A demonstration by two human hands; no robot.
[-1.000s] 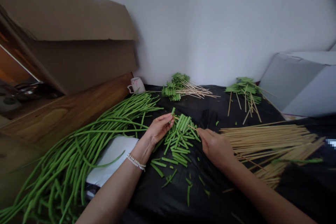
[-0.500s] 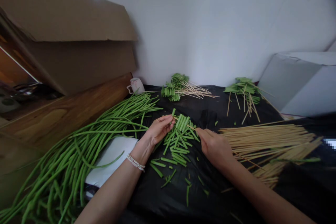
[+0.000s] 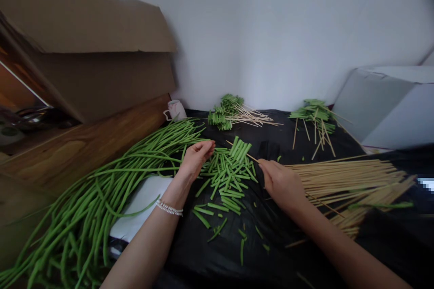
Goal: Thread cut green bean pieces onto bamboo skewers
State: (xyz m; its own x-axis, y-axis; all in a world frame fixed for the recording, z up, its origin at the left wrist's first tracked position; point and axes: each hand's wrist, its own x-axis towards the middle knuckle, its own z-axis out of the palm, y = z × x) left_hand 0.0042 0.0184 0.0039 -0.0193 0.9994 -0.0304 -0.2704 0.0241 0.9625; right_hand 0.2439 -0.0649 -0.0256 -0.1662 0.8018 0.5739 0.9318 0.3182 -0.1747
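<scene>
With the right hand point(image 3: 281, 184), gripping a thin skewer point(image 3: 252, 158) by its near end, fingers closed round it. Threaded on its far end, a row of short bean pieces point(image 3: 241, 148), over the far side of the heap of cut beans point(image 3: 227, 180). With the left hand point(image 3: 194, 159), fingers curled loosely at 9 o'clock of that row, at the heap's edge; no telling if pinching anything.

Then by size, clock read from the heap:
- at 10 o'clock, filling the corner, a cardboard box point(image 3: 95, 54)
- beneath everything, a black sheet point(image 3: 271, 244)
- from 7 to 10 o'clock, a long sweep of whole green beans point(image 3: 101, 189), just beside the left wrist
- at 2 o'clock, a white box point(image 3: 389, 108)
- at 3 o'clock, a spread bundle of bare sticks point(image 3: 349, 180), just beside the right hand
- at 12 and 1 o'clock, by the wall, two stacks of finished skewers point(image 3: 225, 115) point(image 3: 315, 113)
- at 11 o'clock, a small cup point(image 3: 175, 109)
- on the left wrist, a bead bracelet point(image 3: 168, 208)
</scene>
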